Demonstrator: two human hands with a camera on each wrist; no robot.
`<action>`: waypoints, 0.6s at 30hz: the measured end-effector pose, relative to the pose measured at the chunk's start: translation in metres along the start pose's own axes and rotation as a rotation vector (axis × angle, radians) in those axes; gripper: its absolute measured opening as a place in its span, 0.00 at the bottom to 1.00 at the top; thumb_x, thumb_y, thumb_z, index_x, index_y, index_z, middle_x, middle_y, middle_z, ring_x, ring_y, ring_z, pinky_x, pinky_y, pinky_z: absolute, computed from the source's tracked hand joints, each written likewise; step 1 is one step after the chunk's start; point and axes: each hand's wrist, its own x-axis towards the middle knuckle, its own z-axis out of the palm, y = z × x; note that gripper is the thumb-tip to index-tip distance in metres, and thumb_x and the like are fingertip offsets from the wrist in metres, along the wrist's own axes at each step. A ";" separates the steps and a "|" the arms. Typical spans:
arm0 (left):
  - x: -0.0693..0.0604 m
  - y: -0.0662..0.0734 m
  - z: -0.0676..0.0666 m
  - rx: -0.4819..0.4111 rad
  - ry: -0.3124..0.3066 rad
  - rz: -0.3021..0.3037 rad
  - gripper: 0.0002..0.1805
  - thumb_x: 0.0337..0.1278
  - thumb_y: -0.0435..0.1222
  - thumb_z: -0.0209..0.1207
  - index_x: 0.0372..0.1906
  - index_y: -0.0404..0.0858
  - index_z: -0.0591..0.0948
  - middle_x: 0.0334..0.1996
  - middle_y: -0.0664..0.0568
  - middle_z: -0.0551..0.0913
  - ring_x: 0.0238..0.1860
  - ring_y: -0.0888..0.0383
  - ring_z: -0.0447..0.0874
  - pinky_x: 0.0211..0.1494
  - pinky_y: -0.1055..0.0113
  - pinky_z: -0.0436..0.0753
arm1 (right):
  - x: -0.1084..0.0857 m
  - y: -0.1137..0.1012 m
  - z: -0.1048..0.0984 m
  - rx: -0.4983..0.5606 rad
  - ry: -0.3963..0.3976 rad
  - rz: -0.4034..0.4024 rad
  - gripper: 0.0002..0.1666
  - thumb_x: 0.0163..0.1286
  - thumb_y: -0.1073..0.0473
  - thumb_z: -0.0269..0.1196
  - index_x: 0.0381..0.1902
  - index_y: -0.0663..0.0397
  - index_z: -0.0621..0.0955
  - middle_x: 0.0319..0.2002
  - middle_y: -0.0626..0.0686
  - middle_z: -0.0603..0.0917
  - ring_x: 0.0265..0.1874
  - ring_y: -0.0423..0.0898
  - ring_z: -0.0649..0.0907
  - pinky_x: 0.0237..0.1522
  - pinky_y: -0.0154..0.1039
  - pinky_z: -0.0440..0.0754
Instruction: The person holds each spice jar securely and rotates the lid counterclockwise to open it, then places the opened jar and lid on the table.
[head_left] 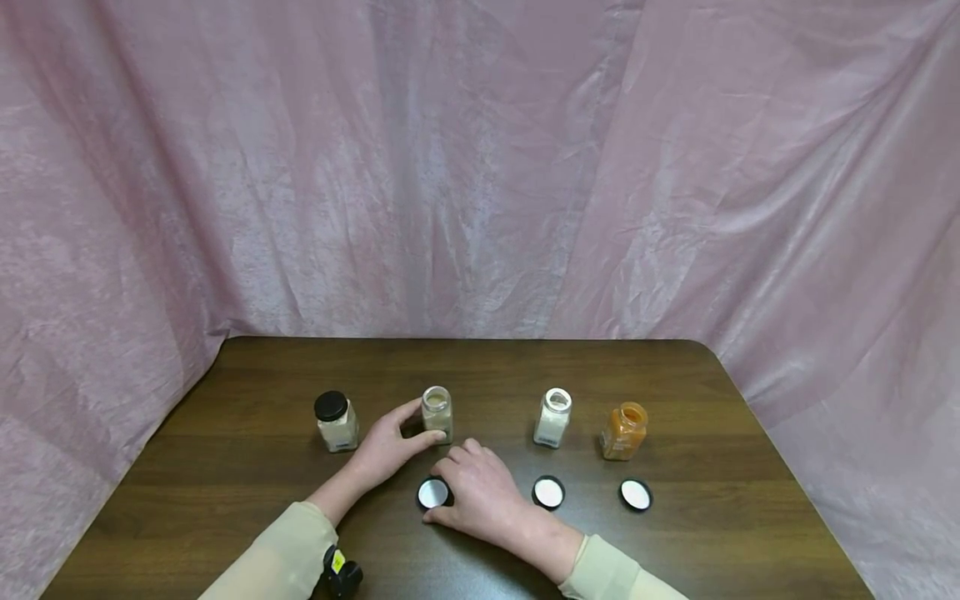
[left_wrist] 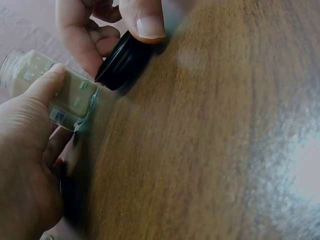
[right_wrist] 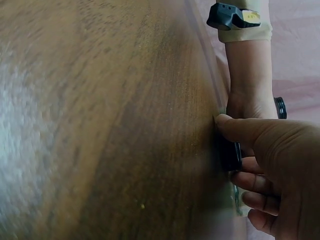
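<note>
My left hand point(head_left: 384, 447) grips an uncapped glass jar point(head_left: 437, 410) of pale greenish-beige powder, which stands on the table. In the left wrist view the thumb lies across the side of this jar point(left_wrist: 77, 95), and the other fingers are mostly behind it. Just in front of it, my right hand point(head_left: 486, 493) pinches a black lid point(head_left: 431, 494) by its rim, between thumb and fingers. The lid's pale inner face is turned up, and it sits on or very close to the tabletop. The right wrist view shows the same lid point(right_wrist: 230, 154) edge-on.
A black-capped jar point(head_left: 339, 425) stands to the left on the brown table point(head_left: 487, 367). To the right are an uncapped jar of white powder point(head_left: 552, 418) and one of orange powder point(head_left: 624, 432). Two more lids point(head_left: 549, 492) point(head_left: 636, 495) lie in front of them, undersides up.
</note>
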 end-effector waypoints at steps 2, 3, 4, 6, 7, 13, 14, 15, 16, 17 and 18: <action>0.000 0.000 0.000 -0.001 0.001 -0.001 0.43 0.53 0.58 0.72 0.73 0.48 0.74 0.62 0.53 0.81 0.66 0.52 0.75 0.68 0.47 0.71 | 0.000 0.000 0.001 -0.004 -0.004 0.006 0.33 0.48 0.29 0.77 0.44 0.42 0.87 0.41 0.42 0.84 0.41 0.43 0.76 0.43 0.38 0.77; 0.000 0.000 0.000 -0.002 0.000 -0.002 0.43 0.53 0.58 0.72 0.73 0.48 0.74 0.63 0.53 0.81 0.66 0.52 0.75 0.68 0.47 0.71 | 0.000 0.000 0.001 -0.007 -0.006 0.008 0.32 0.48 0.29 0.77 0.44 0.42 0.87 0.41 0.42 0.84 0.41 0.43 0.76 0.43 0.38 0.77; 0.000 0.000 0.000 -0.005 -0.002 -0.002 0.43 0.53 0.58 0.72 0.73 0.48 0.74 0.63 0.53 0.81 0.66 0.52 0.75 0.69 0.47 0.71 | 0.000 0.000 0.002 -0.008 -0.010 0.012 0.32 0.48 0.29 0.77 0.44 0.42 0.87 0.42 0.42 0.84 0.41 0.43 0.76 0.43 0.38 0.77; 0.001 0.000 0.000 -0.011 -0.005 -0.005 0.43 0.54 0.58 0.72 0.73 0.48 0.74 0.63 0.53 0.81 0.66 0.52 0.75 0.69 0.47 0.71 | 0.000 0.000 0.002 -0.006 -0.022 0.023 0.33 0.49 0.29 0.77 0.45 0.42 0.87 0.42 0.42 0.84 0.42 0.43 0.76 0.44 0.39 0.77; 0.001 0.000 0.000 -0.016 -0.007 -0.006 0.43 0.54 0.58 0.72 0.73 0.48 0.74 0.63 0.53 0.81 0.66 0.52 0.75 0.69 0.47 0.71 | 0.000 0.000 0.002 -0.004 -0.028 0.030 0.33 0.49 0.29 0.76 0.45 0.42 0.87 0.43 0.42 0.84 0.42 0.43 0.76 0.45 0.39 0.77; 0.000 0.000 0.001 -0.032 -0.010 -0.011 0.42 0.54 0.58 0.72 0.73 0.49 0.73 0.63 0.54 0.81 0.66 0.53 0.75 0.69 0.47 0.71 | -0.005 0.001 -0.001 0.050 -0.047 0.055 0.35 0.50 0.28 0.75 0.49 0.41 0.86 0.45 0.41 0.83 0.44 0.43 0.77 0.47 0.39 0.77; 0.000 0.000 0.001 -0.035 -0.010 -0.011 0.42 0.54 0.58 0.72 0.73 0.49 0.73 0.62 0.54 0.81 0.66 0.53 0.75 0.68 0.47 0.71 | -0.006 0.001 -0.003 0.063 -0.048 0.057 0.35 0.51 0.28 0.75 0.49 0.41 0.86 0.45 0.41 0.83 0.43 0.42 0.77 0.46 0.39 0.77; -0.001 0.000 0.001 -0.037 -0.009 -0.012 0.42 0.54 0.59 0.72 0.73 0.50 0.73 0.62 0.54 0.81 0.66 0.53 0.75 0.68 0.47 0.71 | -0.007 0.001 -0.004 0.074 -0.047 0.059 0.35 0.51 0.28 0.75 0.49 0.41 0.86 0.45 0.41 0.83 0.43 0.42 0.76 0.47 0.39 0.77; -0.001 -0.001 0.001 -0.040 -0.008 -0.011 0.42 0.54 0.59 0.72 0.73 0.51 0.73 0.62 0.55 0.81 0.65 0.53 0.76 0.68 0.47 0.72 | -0.008 0.002 -0.005 0.084 -0.045 0.059 0.34 0.52 0.28 0.74 0.49 0.41 0.86 0.44 0.41 0.83 0.43 0.42 0.76 0.46 0.39 0.77; -0.001 -0.001 0.001 -0.043 -0.008 -0.010 0.43 0.53 0.59 0.72 0.73 0.51 0.73 0.62 0.55 0.81 0.65 0.53 0.76 0.68 0.46 0.72 | -0.009 0.002 -0.007 0.098 -0.042 0.060 0.34 0.52 0.27 0.74 0.49 0.41 0.86 0.44 0.41 0.83 0.43 0.42 0.76 0.47 0.39 0.77; -0.002 -0.002 0.001 -0.048 -0.007 -0.009 0.43 0.53 0.60 0.72 0.73 0.51 0.73 0.61 0.55 0.81 0.65 0.53 0.76 0.68 0.46 0.72 | -0.010 0.003 -0.008 0.109 -0.041 0.062 0.34 0.53 0.27 0.74 0.49 0.41 0.86 0.44 0.41 0.83 0.44 0.42 0.76 0.47 0.39 0.77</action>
